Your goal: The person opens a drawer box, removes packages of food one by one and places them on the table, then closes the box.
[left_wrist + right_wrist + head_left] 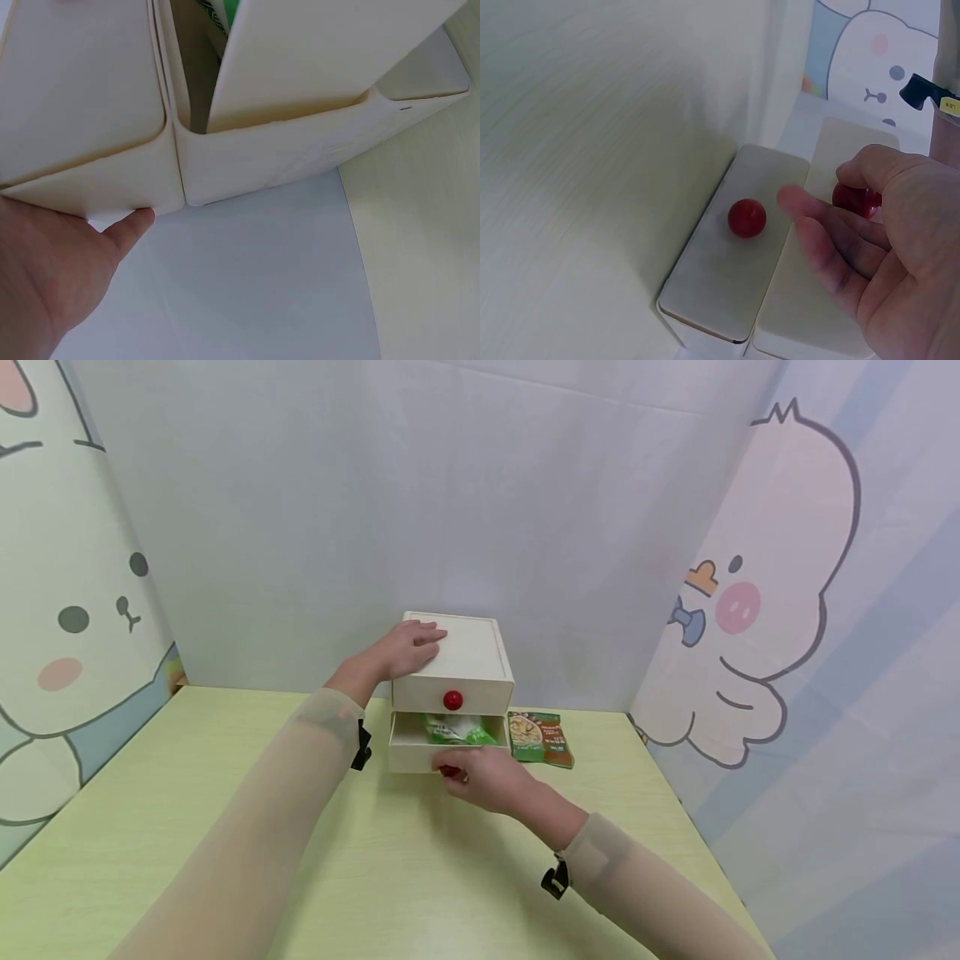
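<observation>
A white two-drawer box (476, 647) stands at the back of the table. My left hand (408, 649) rests on the left part of its top; in the left wrist view the thumb (135, 229) touches the box's edge. The lower drawer (408, 760) is pulled out, with a green and white packet (457, 729) inside. My right hand (487, 777) is at the drawer's front, pinching its red knob (855, 199) with thumb and fingers, which partly cover it. Above, the upper drawer (416, 695) is closed and bears another red knob (452, 700).
Right beside the box lies a green and brown food packet (540, 739), flat on the pale yellow-green table (225, 735). A light curtain (300, 527) hangs close behind the box, with cartoon figures on both sides.
</observation>
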Available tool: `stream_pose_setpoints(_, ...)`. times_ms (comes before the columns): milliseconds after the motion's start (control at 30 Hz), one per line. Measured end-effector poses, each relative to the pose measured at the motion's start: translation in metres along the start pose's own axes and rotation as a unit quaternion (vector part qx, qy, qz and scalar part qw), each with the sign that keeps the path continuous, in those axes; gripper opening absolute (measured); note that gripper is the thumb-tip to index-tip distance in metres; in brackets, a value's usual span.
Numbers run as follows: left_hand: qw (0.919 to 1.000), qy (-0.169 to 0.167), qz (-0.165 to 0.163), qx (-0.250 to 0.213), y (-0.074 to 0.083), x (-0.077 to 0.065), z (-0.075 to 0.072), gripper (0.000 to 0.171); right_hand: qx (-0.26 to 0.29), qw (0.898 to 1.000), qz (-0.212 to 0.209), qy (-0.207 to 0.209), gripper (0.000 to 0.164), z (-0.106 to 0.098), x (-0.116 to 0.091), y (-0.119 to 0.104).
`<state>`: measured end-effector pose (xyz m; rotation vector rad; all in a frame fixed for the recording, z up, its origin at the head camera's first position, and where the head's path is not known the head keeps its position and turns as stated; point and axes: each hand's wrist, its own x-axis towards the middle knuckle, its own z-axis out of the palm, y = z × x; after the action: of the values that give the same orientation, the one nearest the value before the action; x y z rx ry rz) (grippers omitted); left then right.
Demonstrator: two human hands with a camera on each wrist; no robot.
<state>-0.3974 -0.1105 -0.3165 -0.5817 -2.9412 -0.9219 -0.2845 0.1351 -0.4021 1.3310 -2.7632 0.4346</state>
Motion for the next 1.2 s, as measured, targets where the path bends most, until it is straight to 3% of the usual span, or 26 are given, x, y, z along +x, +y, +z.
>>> stream_pose_setpoints(500,1.0000,0.001,-0.001,-0.001,-0.002,0.002,0.000,0.058,-0.019,0.999,-0.030,0.028,0.015,0.003,-0.007,-0.004)
stream_pose_setpoints(1200,1.0000,0.001,0.007,-0.003,-0.007,0.004,0.002,0.059,-0.018,0.999,-0.042,0.021,0.014,0.005,-0.015,-0.010)
